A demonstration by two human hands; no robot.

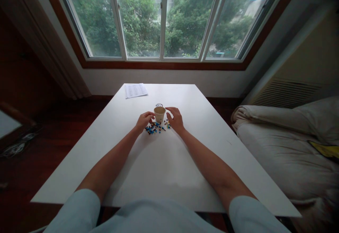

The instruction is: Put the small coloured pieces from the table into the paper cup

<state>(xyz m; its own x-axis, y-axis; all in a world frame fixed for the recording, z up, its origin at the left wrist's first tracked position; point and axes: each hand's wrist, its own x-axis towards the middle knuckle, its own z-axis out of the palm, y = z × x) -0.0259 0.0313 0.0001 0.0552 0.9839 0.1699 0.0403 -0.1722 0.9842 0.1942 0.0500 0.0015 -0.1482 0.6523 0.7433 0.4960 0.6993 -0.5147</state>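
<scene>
A pale paper cup (159,115) stands upright on the white table, its open mouth tilted into my view. Just left of it is my left hand (144,120), fingers slightly bent and pointing at the cup, with nothing visible in them. On the other side, my right hand (176,118) has thumb and index finger spread apart near the rim; whether either hand touches the cup I cannot tell. Small blue, black, yellow and orange pieces (152,129) lie scattered before the cup, mostly below my left hand, too small to name. A few more pieces (167,124) lie by my right thumb.
Behind the cup, a small ring-shaped item (159,105) shows partly. Printed sheets of paper (136,90) lie at the far left of the white table (164,169). To the right stands a bed or sofa with pale covers (272,144). A window (162,21) is beyond the table.
</scene>
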